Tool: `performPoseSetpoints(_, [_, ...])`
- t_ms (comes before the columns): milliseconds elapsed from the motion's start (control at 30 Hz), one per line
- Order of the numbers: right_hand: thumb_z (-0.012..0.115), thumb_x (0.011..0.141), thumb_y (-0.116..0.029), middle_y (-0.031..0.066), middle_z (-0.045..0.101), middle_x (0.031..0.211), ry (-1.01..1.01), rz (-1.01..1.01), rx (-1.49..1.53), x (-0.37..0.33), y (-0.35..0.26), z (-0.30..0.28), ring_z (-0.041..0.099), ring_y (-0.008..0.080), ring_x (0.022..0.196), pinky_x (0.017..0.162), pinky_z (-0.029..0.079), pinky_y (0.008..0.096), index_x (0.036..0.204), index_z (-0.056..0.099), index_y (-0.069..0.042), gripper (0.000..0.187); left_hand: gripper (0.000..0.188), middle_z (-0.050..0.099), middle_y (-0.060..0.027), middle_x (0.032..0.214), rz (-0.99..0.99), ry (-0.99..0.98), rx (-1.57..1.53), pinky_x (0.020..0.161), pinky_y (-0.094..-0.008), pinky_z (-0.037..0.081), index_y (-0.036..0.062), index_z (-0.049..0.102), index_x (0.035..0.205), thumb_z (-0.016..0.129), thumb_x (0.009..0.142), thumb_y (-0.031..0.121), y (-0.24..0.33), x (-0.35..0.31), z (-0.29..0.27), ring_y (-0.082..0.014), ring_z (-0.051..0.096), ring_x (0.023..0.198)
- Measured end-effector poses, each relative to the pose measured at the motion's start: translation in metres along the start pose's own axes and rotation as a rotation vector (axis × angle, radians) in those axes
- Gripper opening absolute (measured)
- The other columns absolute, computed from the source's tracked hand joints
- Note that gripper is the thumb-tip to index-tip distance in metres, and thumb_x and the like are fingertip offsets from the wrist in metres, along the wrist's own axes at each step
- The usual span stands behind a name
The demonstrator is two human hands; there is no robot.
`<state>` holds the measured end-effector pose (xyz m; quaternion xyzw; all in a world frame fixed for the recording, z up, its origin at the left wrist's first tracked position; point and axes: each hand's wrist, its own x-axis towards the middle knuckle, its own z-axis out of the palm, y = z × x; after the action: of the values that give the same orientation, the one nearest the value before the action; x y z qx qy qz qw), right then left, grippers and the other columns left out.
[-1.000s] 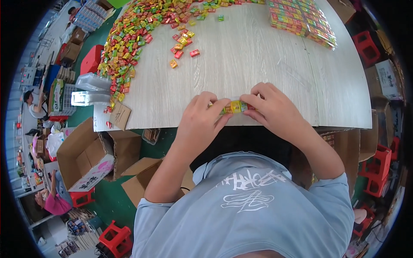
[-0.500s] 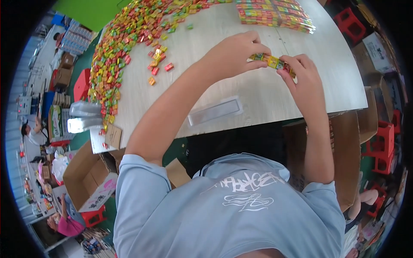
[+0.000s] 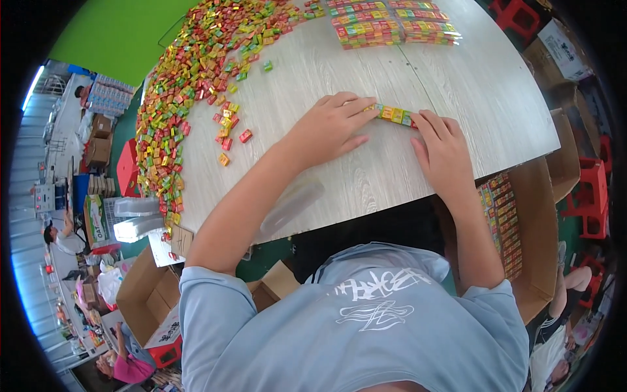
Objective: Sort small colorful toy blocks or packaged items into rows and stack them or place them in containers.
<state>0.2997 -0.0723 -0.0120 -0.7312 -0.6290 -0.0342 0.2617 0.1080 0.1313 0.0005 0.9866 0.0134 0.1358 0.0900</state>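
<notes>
A short row of small wrapped candies [image 3: 394, 114], yellow, green and red, lies across the table in front of me. My left hand [image 3: 333, 129] has its fingertips on the left end, its thumb apart below. At the right end, the bent fingers of my right hand [image 3: 445, 151] press on the row, with the thumb lower down. Both fingertips hide the row's ends. Beside my left forearm, a clear plastic tray [image 3: 290, 208] sits near the front edge, partly covered by the arm. A big heap of loose candies [image 3: 196, 78] spreads over the left side.
Flat clear packs of candies [image 3: 369, 32] are stacked at the far edge. More clear trays [image 3: 136, 219] stand at the left corner. An open carton [image 3: 535, 228] with candy packs is at the right, another carton [image 3: 147, 287] at the left. Red stools and other people are farther off.
Both hands have come lower in the picture with the candy row, and their thumbs have moved off it. My view has shifted, showing more of the right-hand carton.
</notes>
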Motion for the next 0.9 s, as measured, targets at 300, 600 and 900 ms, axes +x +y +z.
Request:
performPoseSetpoints(300, [0.069,0.097,-0.016,0.0141,0.055,0.153,-0.067,0.012,-0.13,-0.015,-0.015,-0.002,0.045,0.038,0.148,0.117,0.04,0.0497,0.145,0.057,-0.005,0.051,0.04,0.059,-0.0115,0.149,-0.025,0.022,0.009,0.115,-0.0449,0.045,0.0104,0.067,0.13,0.075,0.093,0.022,-0.003,0.0,0.001,-0.0331,0.051,0.141])
performPoseSetpoints(600, [0.074,0.093,-0.015,0.0107,0.066,0.124,-0.15,-0.056,0.091,0.023,0.007,-0.01,0.061,0.035,0.116,0.103,0.048,0.0452,0.111,0.064,-0.006,0.023,0.018,0.07,-0.0085,0.11,0.0,-0.02,-0.147,0.094,-0.0431,0.053,0.0107,0.072,0.102,0.079,0.089,0.022,-0.011,0.011,-0.008,-0.0312,0.065,0.108])
performPoseSetpoints(900, [0.073,0.095,-0.015,0.0078,0.065,0.12,-0.246,-0.111,0.244,0.041,0.017,-0.011,0.058,0.0319,0.113,0.1,0.049,0.0435,0.102,0.067,-0.006,0.013,0.017,0.067,-0.0082,0.105,-0.029,-0.066,-0.154,0.093,-0.0423,0.053,0.0117,0.075,0.101,0.08,0.089,0.023,-0.012,0.009,-0.02,-0.03,0.064,0.105])
